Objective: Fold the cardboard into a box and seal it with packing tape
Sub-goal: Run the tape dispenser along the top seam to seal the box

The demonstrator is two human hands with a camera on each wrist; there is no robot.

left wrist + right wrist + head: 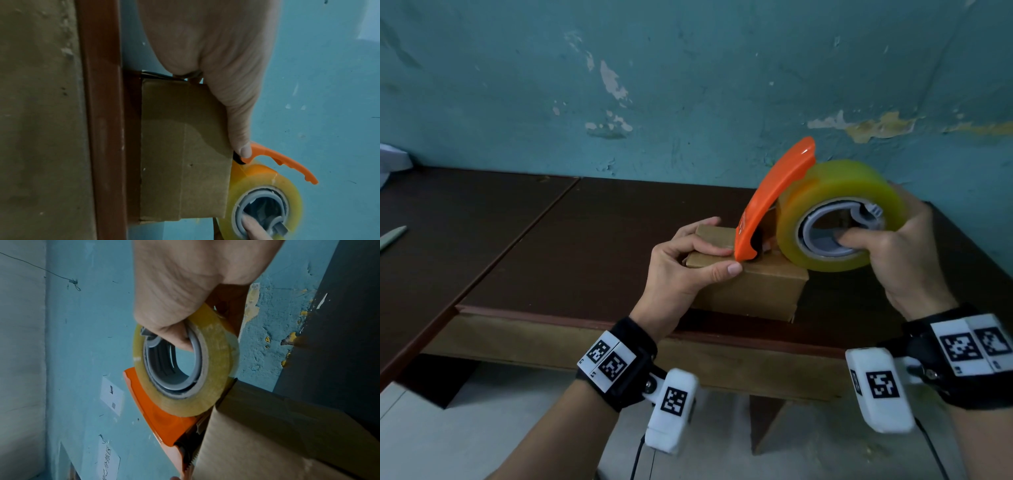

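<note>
A small brown cardboard box [756, 291] [180, 146] [277, 434] stands folded at the near edge of a dark wooden table [585, 246]. My left hand [688, 267] grips the box's left top edge, thumb on the near side beside the orange dispenser tip [746, 253] [248, 155]. My right hand [887, 246] holds the yellowish tape roll [839, 212] [265, 178] [216, 369], thumb inside the grey core [835, 236] and fingers behind. The orange cutter arm [774, 192] [156, 412] touches the box top. The top flaps are mostly hidden.
A teal wall [688, 85] with peeling paint rises just behind the table. A pale blade-like object [392, 236] lies at the far left of the table. White paper [390, 161] shows at the left edge. Tiled floor [465, 438] lies below.
</note>
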